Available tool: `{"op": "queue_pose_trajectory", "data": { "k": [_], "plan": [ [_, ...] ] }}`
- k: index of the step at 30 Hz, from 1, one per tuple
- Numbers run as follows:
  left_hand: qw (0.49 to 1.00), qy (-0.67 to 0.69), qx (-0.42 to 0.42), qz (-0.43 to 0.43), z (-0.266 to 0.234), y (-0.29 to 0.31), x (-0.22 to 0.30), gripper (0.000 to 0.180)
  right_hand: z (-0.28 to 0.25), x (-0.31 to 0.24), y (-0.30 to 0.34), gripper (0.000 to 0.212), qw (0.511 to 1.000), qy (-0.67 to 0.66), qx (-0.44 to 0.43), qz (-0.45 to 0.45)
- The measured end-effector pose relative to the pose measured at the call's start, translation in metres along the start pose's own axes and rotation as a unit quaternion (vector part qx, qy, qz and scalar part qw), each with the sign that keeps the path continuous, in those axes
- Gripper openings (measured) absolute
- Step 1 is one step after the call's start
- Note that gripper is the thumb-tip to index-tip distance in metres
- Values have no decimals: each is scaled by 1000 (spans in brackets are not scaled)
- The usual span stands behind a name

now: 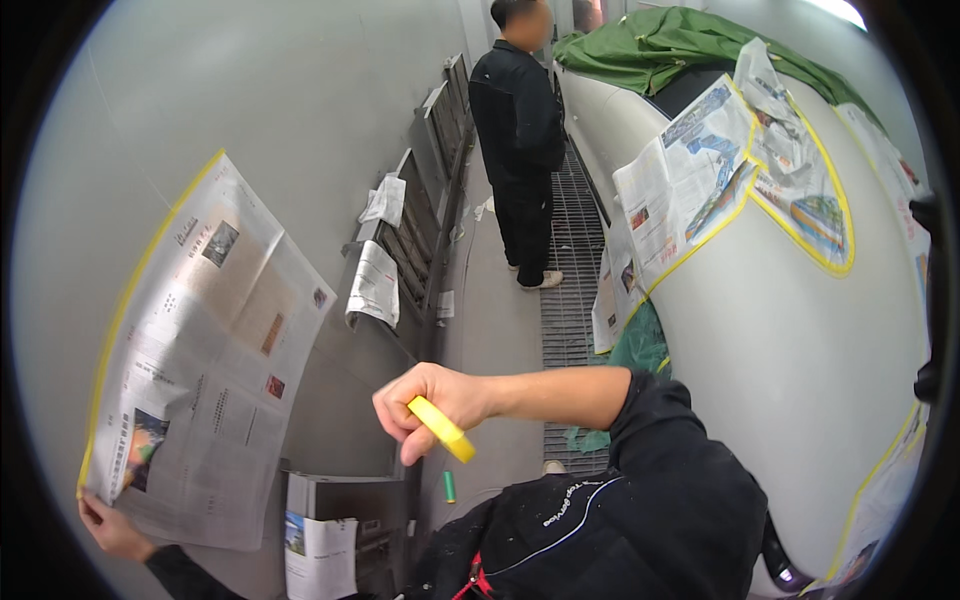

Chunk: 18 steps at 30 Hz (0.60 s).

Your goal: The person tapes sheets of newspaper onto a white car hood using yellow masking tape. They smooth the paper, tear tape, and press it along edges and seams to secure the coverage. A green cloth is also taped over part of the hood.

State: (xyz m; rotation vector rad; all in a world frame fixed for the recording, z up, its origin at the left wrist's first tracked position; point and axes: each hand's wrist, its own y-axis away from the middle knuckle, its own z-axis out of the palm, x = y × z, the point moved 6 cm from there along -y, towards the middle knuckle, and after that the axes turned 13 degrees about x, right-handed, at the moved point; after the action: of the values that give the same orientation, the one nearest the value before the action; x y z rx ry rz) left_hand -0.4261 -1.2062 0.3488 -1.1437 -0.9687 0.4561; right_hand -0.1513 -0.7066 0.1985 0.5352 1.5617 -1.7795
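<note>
As I look down through the head camera, I see one large newspaper sheet (215, 350) spread at far left in front of a grey wall (330, 110), printed with dense text and several small colour pictures. A bright yellow tape strip (122, 310) runs along its whole left edge, which bows in my fisheye view; faint creases cross the paper, and its lower part is in shade. My left hand (115, 530) pinches the sheet's bottom left corner, with its fingertips hard to make out. My right hand (430, 405), well apart from the sheet, is closed around one yellow tape roll (441, 430), showing me mainly its narrow outer band; the fingers hide part of it. I cannot tell whether the tape strip sticks to the wall. My left forearm is largely cut off by the dark rim of the view. I count one green cylinder (449, 487) on the floor, one other person (517, 130) standing ahead, and one pale car body (770, 340) at right, partly hidden by taped newspapers (680, 190) and a green cloth (660, 45).
</note>
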Motion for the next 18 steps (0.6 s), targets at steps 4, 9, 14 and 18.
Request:
{"op": "queue_pose_trajectory", "data": {
  "k": [4, 9, 14, 18],
  "plan": [
    [683, 398, -328, 517, -85, 171, 275, 14, 36, -34, -28, 24, 859, 432, -17, -275],
    [520, 653, -165, 525, -131, 207, 335, 14, 67, -48, -7, 39, 827, 451, -155, -299],
    [532, 673, -273, 435, -94, 212, 341, 11, 36, -35, 38, 26, 800, 566, -157, -127],
    [514, 708, -284, 392, -61, 231, 378, 12, 1, -45, 71, 22, 817, 570, -57, -69]
  ]
}}
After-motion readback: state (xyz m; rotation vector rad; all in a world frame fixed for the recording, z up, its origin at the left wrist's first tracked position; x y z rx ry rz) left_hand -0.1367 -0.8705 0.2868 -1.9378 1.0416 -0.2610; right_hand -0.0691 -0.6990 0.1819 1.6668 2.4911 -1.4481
